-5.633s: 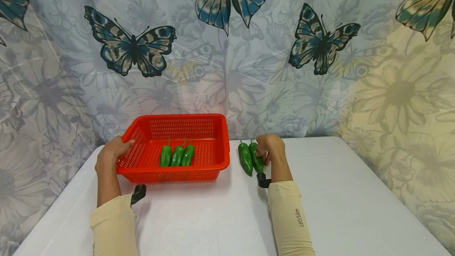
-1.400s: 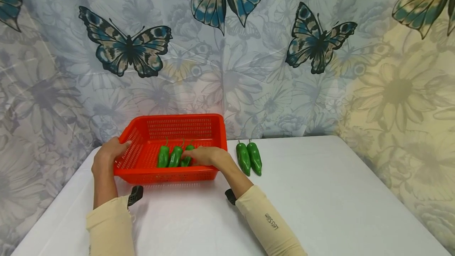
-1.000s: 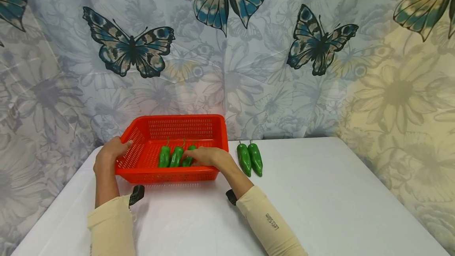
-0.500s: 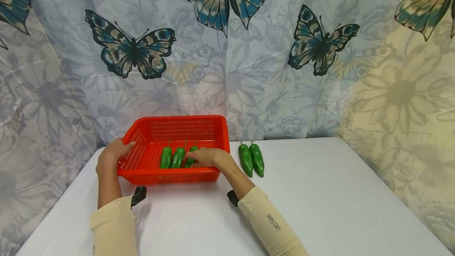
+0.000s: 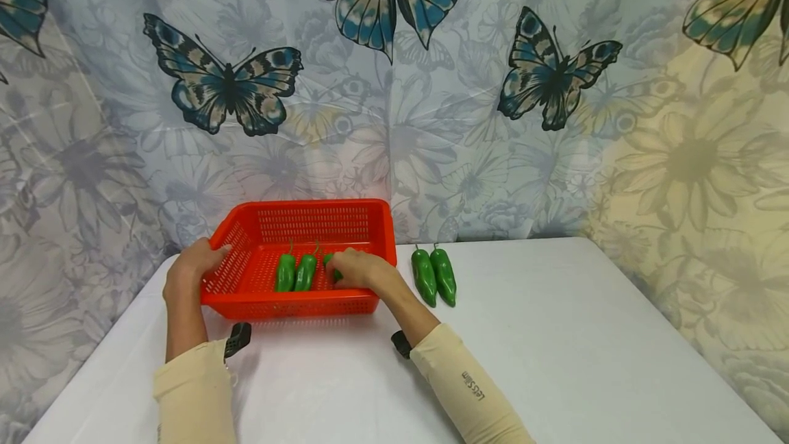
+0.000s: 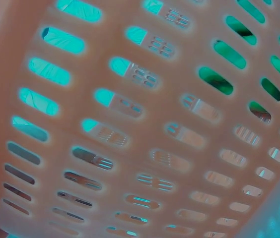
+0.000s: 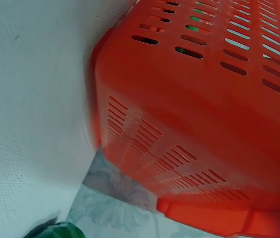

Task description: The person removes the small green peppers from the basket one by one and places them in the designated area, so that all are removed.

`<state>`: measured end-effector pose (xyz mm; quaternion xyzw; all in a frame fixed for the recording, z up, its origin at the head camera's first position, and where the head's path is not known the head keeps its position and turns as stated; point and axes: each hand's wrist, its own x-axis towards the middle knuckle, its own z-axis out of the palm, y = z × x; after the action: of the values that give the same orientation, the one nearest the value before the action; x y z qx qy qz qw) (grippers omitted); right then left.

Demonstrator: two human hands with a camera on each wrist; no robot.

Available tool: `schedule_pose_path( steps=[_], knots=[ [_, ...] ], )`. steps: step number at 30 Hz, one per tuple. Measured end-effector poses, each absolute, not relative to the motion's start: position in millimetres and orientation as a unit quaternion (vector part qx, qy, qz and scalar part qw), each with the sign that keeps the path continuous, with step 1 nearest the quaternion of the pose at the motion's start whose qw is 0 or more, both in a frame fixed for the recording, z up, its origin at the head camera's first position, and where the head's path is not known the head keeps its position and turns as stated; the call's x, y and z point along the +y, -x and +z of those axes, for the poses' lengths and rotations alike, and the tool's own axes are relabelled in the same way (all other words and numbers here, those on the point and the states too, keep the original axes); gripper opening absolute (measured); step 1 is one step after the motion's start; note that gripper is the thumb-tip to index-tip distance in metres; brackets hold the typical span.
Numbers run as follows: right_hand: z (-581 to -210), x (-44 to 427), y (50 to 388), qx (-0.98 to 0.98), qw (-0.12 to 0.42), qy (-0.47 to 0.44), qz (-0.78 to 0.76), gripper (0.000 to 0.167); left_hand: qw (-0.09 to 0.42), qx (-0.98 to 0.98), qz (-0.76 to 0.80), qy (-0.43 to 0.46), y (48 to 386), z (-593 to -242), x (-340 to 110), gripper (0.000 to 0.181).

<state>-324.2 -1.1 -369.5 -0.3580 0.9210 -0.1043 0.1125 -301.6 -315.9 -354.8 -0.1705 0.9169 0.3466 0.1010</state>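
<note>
A red slotted basket (image 5: 290,297) stands on the white table, its wall (image 6: 145,134) filling the left wrist view and its outside (image 7: 194,109) most of the right wrist view. My left hand (image 5: 192,269) grips its left rim. Inside lie two green peppers, one (image 5: 285,273) left of the other (image 5: 305,273). My right hand (image 5: 360,270) reaches over the front rim and holds a third pepper (image 5: 329,260), mostly covered by the fingers. Neither wrist view shows a hand.
Two more green peppers, one (image 5: 424,276) beside the other (image 5: 444,276), lie on the white table (image 5: 555,348) just right of the basket. Behind the table hangs a cloth (image 5: 444,156) printed with butterflies and flowers.
Since several seconds ago, my right hand has moved left from the peppers on the table into the basket. Lately its fingers have shifted slightly right with the third pepper. My left hand keeps its grip.
</note>
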Motion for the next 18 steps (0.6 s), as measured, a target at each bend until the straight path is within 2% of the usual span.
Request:
schedule_pose_path(
  steps=[9,18],
  knots=[
    [-370.4,-0.1,322.1,0.938,0.089,0.315,-0.111,0.011,0.114,0.917,0.341,0.175,301.8,-353.3,-315.4,0.072],
    [-369.0,1.7,322.0,0.946,0.033,0.291,-0.142,0.013,0.112,0.913,0.347,0.183,301.7,-352.5,-314.7,0.075]
  ],
)
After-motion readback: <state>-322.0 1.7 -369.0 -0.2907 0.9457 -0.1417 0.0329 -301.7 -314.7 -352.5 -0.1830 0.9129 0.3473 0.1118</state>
